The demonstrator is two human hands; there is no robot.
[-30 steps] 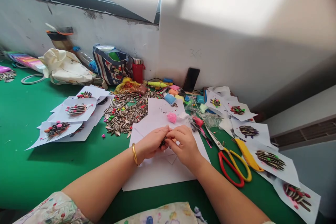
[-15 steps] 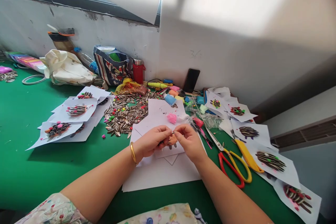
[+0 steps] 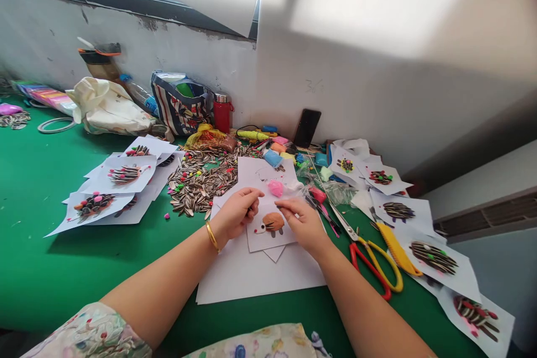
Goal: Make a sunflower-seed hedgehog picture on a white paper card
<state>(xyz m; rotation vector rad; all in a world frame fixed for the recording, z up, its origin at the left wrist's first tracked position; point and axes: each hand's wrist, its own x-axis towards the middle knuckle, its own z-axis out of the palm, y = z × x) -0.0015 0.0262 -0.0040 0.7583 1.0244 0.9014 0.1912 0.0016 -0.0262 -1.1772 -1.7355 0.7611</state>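
Observation:
My left hand [image 3: 242,211], with a gold bangle at the wrist, is closed above the white sheets, thumb and forefinger pinched; whatever it holds is too small to name. Facing it, my right hand [image 3: 302,222] is also pinched, on something too small to make out. Between and just below them lies a small white card [image 3: 262,241] bearing an orange clay hedgehog [image 3: 272,222] with a white face, a red nose and a few seeds on its back. Pink clay [image 3: 276,188] sits on the paper beyond my fingertips. Larger white sheets [image 3: 260,282] lie underneath.
Sunflower seeds [image 3: 201,184] are heaped behind my left hand. Finished hedgehog cards lie at left [image 3: 132,176] and right [image 3: 436,257]. Scissors [image 3: 373,263] and a yellow comb-like tool [image 3: 396,249] rest right of my right hand. A phone [image 3: 307,127] leans against the wall.
My hands have moved apart from near touching at the fingertips, my left hand moving left and up. The orange hedgehog between them is now uncovered.

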